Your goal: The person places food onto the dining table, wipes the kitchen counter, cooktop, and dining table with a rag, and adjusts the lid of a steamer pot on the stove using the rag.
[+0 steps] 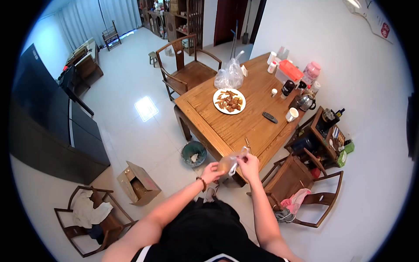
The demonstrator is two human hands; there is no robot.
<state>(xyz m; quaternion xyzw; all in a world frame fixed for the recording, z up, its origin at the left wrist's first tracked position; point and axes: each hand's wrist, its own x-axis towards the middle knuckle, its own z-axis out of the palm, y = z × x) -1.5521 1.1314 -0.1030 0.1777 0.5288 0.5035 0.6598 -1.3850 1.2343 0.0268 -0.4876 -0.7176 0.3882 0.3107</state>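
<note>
The person's left hand [211,172] and right hand [248,166] hold a small clear plastic bag [228,164] between them, just over the near corner of the wooden bench [205,114]. Something tan shows through the bag near the left hand, but the plastic blurs it too much to name. The left fingers curl against the bag's lower side; how tightly they close is hard to make out. The right fingers pinch the bunched, whitish upper part, their tips partly lost in the folds.

A small slender object [247,142] lies on the bench beyond the right hand, its near end hidden by the bag and hand. Farther off are a black remote [269,117], a white mug [292,115] and a white plate [229,111] of brown food pieces. A crumpled plastic bag [228,77] stands behind the plate, its contents unclear. Below the bench edge, a bin [188,160] holds something pale that cannot be identified.
</note>
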